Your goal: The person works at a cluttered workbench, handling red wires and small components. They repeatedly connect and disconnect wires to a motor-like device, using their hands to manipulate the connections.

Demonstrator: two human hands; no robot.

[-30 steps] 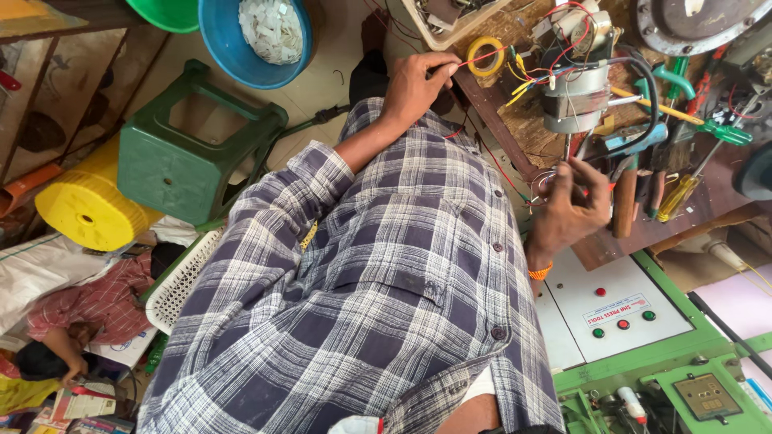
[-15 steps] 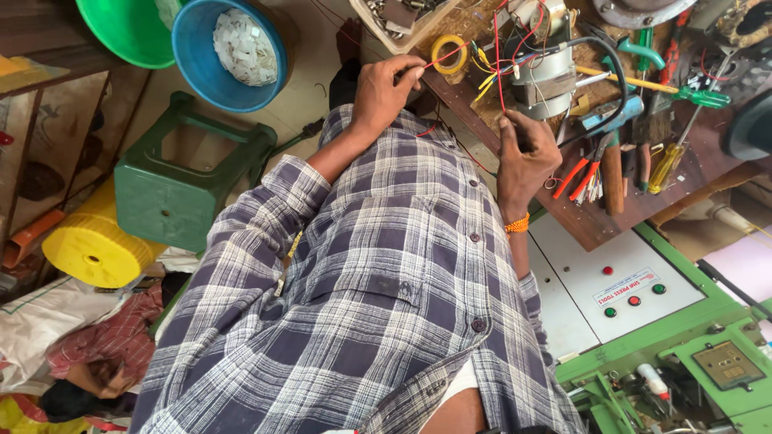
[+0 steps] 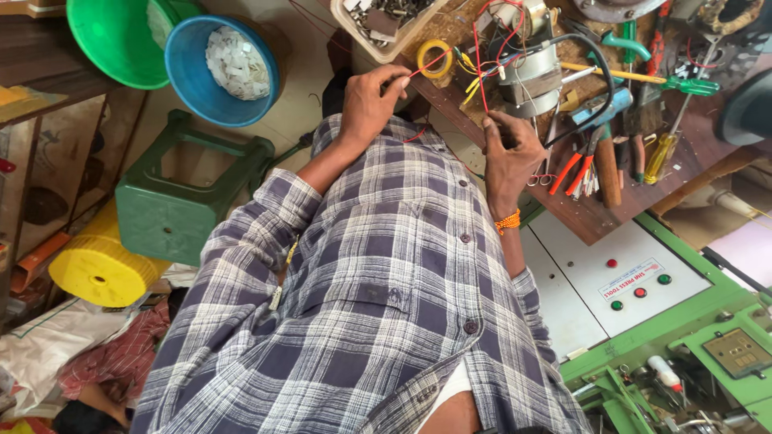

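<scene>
My left hand [image 3: 371, 103] pinches the end of a thin red wire [image 3: 483, 80] beside a yellow tape roll [image 3: 438, 58] at the workbench edge. My right hand [image 3: 507, 153], with an orange thread at the wrist, pinches the same red wire lower down, just in front of a small silvery electric motor [image 3: 529, 68]. Red, yellow and black leads trail off the motor. My checked shirt fills the middle of the view.
Orange-handled pliers [image 3: 574, 170], screwdrivers [image 3: 682, 84] and a tray of small parts [image 3: 386, 20] lie on the wooden bench [image 3: 595, 221]. A white panel with red and green buttons [image 3: 611, 281] sits lower right. A green stool [image 3: 173, 201], blue bowl [image 3: 178, 72], green bowl [image 3: 100, 40] and yellow spool [image 3: 100, 269] stand left.
My right hand left the tools on the bench and came up to grip the red wire by the motor. My left hand stayed on the wire near the tape roll.
</scene>
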